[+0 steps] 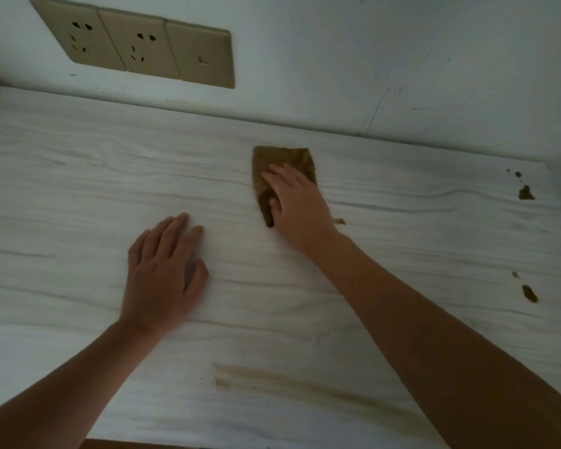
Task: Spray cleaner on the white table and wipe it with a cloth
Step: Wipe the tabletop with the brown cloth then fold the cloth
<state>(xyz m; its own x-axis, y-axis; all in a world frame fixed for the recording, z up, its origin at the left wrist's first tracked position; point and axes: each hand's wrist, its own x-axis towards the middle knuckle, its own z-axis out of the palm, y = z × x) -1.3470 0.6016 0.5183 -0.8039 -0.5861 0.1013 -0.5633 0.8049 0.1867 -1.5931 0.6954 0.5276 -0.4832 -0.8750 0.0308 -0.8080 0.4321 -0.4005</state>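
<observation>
Right hand (297, 202), frame centre: fingers straight, pressing brown cloth (284, 163) flat on white table (78, 196). Left hand (162, 270), lower left: fingers extended, resting on table. Brown stains (526, 193) right edge.

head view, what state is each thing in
table, brown smear near front edge, brown spots at right
right hand, pressing on cloth, fingers straight
cloth, folded, flat on table
left hand, flat on table, holding nothing
sockets, nothing plugged in
</observation>
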